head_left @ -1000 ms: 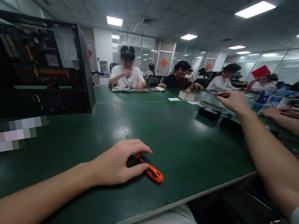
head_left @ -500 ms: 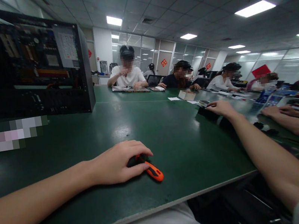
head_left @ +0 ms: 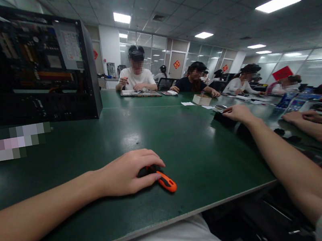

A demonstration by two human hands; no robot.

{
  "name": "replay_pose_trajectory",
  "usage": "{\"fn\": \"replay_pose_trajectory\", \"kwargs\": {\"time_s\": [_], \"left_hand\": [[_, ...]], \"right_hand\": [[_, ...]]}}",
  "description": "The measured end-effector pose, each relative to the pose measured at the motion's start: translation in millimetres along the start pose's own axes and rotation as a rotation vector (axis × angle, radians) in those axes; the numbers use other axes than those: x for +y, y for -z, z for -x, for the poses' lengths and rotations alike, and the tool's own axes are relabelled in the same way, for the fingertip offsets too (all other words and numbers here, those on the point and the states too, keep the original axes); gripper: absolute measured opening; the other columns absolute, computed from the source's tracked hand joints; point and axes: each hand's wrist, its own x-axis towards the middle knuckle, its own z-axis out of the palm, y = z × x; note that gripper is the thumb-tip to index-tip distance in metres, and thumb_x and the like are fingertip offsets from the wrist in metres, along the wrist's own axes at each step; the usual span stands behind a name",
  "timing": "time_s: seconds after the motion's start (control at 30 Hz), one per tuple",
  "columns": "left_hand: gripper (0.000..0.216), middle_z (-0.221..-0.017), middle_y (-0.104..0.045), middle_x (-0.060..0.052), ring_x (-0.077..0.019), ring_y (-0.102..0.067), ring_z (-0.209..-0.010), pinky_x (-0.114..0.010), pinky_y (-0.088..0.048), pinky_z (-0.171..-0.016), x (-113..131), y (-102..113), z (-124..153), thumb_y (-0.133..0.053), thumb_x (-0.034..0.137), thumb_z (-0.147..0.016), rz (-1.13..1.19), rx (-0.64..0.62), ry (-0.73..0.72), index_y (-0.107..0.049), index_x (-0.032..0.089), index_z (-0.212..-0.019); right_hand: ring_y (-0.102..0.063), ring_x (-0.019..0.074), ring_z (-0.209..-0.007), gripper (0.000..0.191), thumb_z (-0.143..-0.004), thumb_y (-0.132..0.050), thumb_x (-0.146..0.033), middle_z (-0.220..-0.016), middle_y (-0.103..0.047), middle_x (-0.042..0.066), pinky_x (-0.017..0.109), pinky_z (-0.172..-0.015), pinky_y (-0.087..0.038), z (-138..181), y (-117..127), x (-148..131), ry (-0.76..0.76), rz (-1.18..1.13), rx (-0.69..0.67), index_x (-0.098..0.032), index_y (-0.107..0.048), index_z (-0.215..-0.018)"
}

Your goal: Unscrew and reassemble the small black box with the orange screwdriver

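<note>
An open computer case (head_left: 34, 71) stands on the green tabletop (head_left: 181, 133), its side off and the circuit boards showing. Nearer the person than the case and a little to its right, close to the front edge, lies an orange-and-black tool (head_left: 167, 183). The left hand (head_left: 126, 174) is cupped over it, with the fingers curled across the black end and the thumb along the near side in a loose grasp. Only the orange end sticks out past the fingertips, pointing right and toward the person. What kind of tool it is cannot be told, since most of it is covered. Far to the right of the case, at the tabletop's right edge, the right hand (head_left: 237, 113) lies released, palm down and fingers stretched flat, grasping nothing. Its fingertips reach a small shiny thing (head_left: 219, 108). Whether they touch it is unclear. The hand rests over a dark block (head_left: 225, 120). Further right of the case, a co-worker's hand (head_left: 296, 116) lies on a neighbouring bench, apart from the person's own. Beyond the case to its right, a small box (head_left: 201, 99) and a sheet of paper (head_left: 188, 103) sit on the far side of the tabletop. Several people sit there, bent over flat trays.
</note>
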Motion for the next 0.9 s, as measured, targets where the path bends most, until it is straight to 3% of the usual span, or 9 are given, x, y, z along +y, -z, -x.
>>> {"fn": "replay_pose_trajectory", "kwargs": {"time_s": [0.3, 0.9], "left_hand": [[0.023, -0.115, -0.071, -0.01, -0.0218, -0.067, -0.104, -0.032, -0.052, -0.094, -1, -1, 0, -0.057, 0.027, -0.1, -0.033, -0.005, -0.038, -0.069, 0.016, -0.117], [0.024, -0.115, -0.071, -0.011, -0.0233, -0.067, -0.106, -0.033, -0.053, -0.096, 0, 2, 1, -0.063, 0.026, -0.096, -0.058, -0.026, -0.094, -0.07, 0.018, -0.118]], "right_hand": [[-0.062, 0.0217, -0.114, 0.037, -0.098, -0.061, -0.041, -0.129, -0.062, 0.01, 0.041, -0.096, -0.055, -1, -5, -10, -0.036, 0.042, -0.003, -0.018, -0.062, -0.127], [-0.063, 0.0212, -0.113, 0.037, -0.098, -0.061, -0.04, -0.13, -0.062, 0.01, 0.041, -0.095, -0.056, 14, 6, -18, 0.064, -0.016, -0.067, -0.019, -0.062, -0.128]]}}
